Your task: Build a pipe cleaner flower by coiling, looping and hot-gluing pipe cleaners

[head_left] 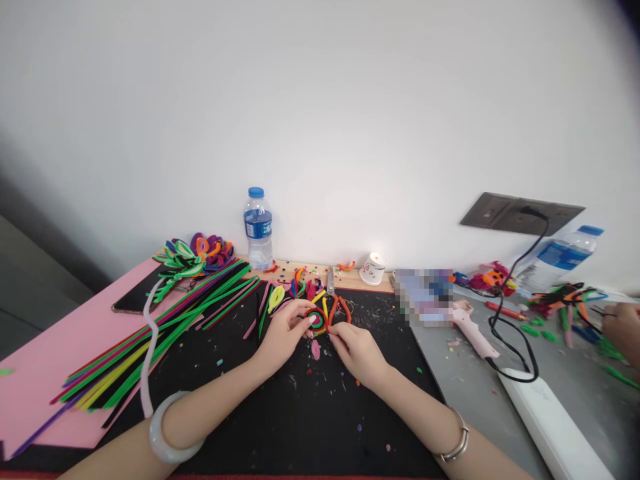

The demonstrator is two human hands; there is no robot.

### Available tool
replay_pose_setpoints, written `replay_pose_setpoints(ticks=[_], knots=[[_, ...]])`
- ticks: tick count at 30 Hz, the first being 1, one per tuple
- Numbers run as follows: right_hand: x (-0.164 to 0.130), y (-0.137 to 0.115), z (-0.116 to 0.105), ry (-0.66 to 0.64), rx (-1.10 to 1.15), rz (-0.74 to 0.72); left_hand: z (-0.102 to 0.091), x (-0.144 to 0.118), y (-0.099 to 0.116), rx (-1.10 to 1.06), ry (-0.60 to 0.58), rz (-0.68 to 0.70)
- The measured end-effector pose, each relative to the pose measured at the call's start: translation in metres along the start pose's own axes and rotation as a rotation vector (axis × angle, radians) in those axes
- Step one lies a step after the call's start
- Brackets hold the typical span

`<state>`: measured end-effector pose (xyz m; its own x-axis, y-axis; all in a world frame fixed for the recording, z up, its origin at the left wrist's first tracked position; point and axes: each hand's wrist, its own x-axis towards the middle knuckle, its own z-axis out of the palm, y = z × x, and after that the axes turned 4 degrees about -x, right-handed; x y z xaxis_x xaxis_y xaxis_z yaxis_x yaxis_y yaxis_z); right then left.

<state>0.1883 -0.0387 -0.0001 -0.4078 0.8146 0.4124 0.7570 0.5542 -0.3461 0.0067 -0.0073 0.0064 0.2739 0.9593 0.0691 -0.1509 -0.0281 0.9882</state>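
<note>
Over the black mat (300, 413), my left hand (287, 330) pinches a small coil of pipe cleaner (317, 320), wound in red, green and dark rings with a pink centre. My right hand (357, 350) has its thumb and forefinger closed at the coil's right edge, on its red outer strand. A pink oval piece (316, 350) lies just below the coil. Behind my hands are orange-handled pliers (340, 310), a yellow looped pipe cleaner (275, 300) and several small coloured bundles. Part of the coil is hidden by my left fingers.
Long pipe cleaners (165, 340) spread over the left side, near a phone (135, 293). A water bottle (259, 230) and paper cup (373, 269) stand by the wall. A pink glue gun (475, 333) with a black cord lies right. Another person's hand (623, 330) is at far right.
</note>
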Motion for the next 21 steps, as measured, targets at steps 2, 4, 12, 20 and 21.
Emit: replay_pose_setpoints(ticks=[2,4,12,20,21], knots=[[0.0000,-0.0002,0.0003,-0.001,0.017,0.012,-0.0002,-0.0002,-0.0004,-0.003,-0.004,-0.001],[0.0000,-0.0009,0.0005,0.002,0.038,0.027,-0.0002,-0.0005,-0.0004,-0.009,-0.008,0.001],[0.0006,-0.0059,-0.0020,0.050,0.122,0.055,0.0009,-0.0015,-0.0007,-0.040,-0.048,0.003],[0.0017,-0.0092,-0.0025,0.050,0.217,0.149,0.0010,-0.0020,-0.0028,-0.039,-0.064,0.007],[0.0019,-0.0098,-0.0023,0.049,0.242,0.179,0.0014,-0.0022,-0.0024,-0.039,-0.063,0.007]])
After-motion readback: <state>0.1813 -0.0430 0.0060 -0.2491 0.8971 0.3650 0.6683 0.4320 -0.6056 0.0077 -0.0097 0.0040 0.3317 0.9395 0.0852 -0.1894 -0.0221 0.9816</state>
